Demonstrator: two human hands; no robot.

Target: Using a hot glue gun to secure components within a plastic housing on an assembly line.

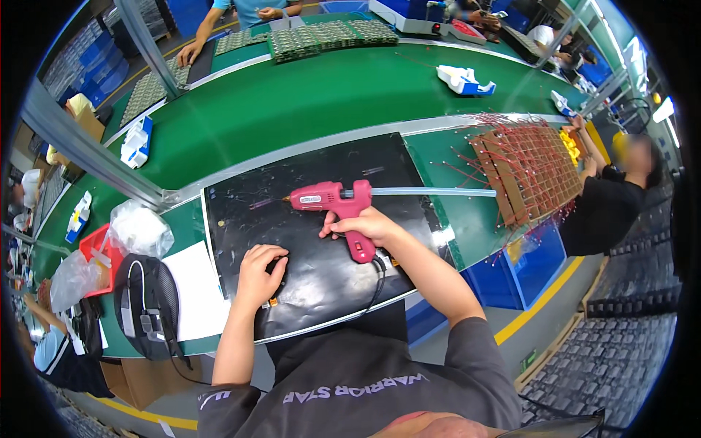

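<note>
The pink glue gun (337,206) is gripped by the right hand (365,225); the left hand (259,271) is curled, pressed on the black panel (307,219).

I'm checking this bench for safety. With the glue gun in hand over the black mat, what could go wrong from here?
1. The pink glue gun nozzle points left, toward where the left hand rests on the black mat; a burn seems possible.
2. Its black cord trails over the mat toward the table edge and might snag.
3. The long glue stick juts toward the red-wired boards and may catch them.
</note>
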